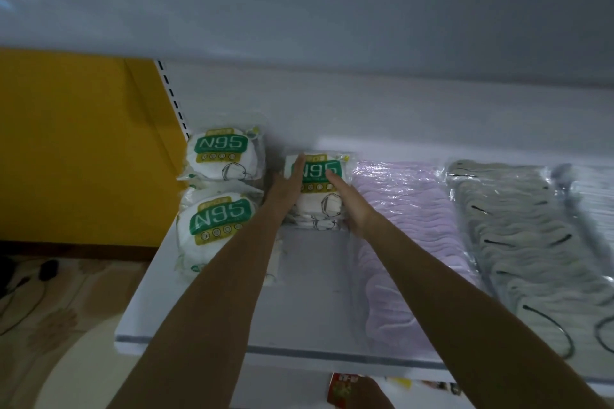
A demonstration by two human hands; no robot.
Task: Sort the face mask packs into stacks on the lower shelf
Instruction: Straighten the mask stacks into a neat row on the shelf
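Below the front lip of the white shelf (309,292), a red packet (340,387) shows on a lower level. Both bare forearms cross that lip and reach inward over a bare strip of shelf, the only open room between the goods on either side.

Left of the strip lies the near N95 pack (216,226), its outer edge close to the shelf's left end. On the right, the purple mask bag (405,226) runs from the front lip back towards the rear, and the grey mask bag (518,242) lies just beside it, further right.

At the head of the strip sits the middle N95 stack (319,202), which looks to be more than one pack deep, though the dim light makes the count unsure. The left hand (285,189) lies flat along its left edge, fingers straight and together. The right hand (349,206) presses its right edge, fingers straight, one fingertip on the green label. Neither hand curls round the stack. The stack's right edge touches the purple bag.

The far N95 pack (222,156) sits behind the near one, against the slotted upright (172,100), with a yellow panel (83,143) beyond it to the left. A narrow gap separates this pack from the middle stack.
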